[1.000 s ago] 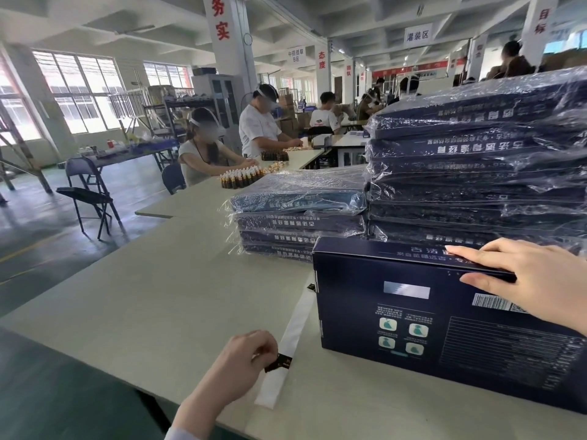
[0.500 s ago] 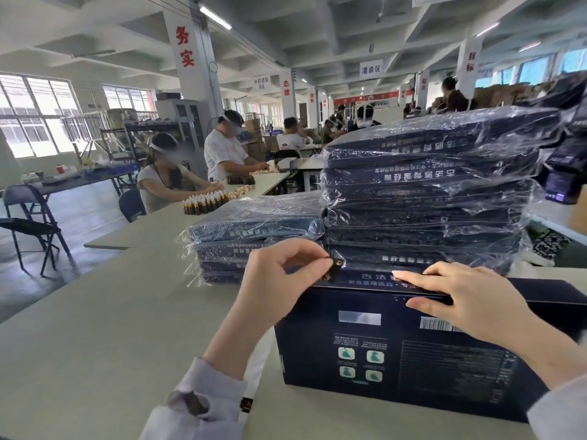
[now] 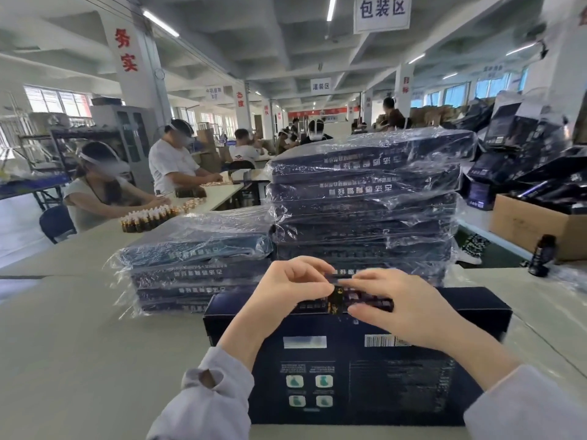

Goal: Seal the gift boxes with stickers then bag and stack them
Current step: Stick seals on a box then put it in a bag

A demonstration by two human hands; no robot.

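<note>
A dark navy gift box (image 3: 365, 376) lies flat on the table in front of me, printed back face up. Over its far edge my left hand (image 3: 286, 292) pinches a small black-and-gold sticker (image 3: 336, 299). My right hand (image 3: 403, 308) meets it there, fingertips on the sticker and the box's far edge. Behind the box rise two stacks of bagged boxes: a tall stack (image 3: 365, 201) and a lower stack (image 3: 197, 258) to its left, all in clear plastic.
The pale table (image 3: 79, 344) stretches left. A dark bottle (image 3: 543, 255) and a cardboard carton (image 3: 536, 227) stand at the right, with loose dark boxes (image 3: 524, 147) piled beyond. Seated workers (image 3: 104, 188) handle several small bottles (image 3: 149, 217) at the far left.
My left hand carried the sticker from the strip on the table up to the box's far edge. My right hand slid left along that edge to meet it. The view rose.
</note>
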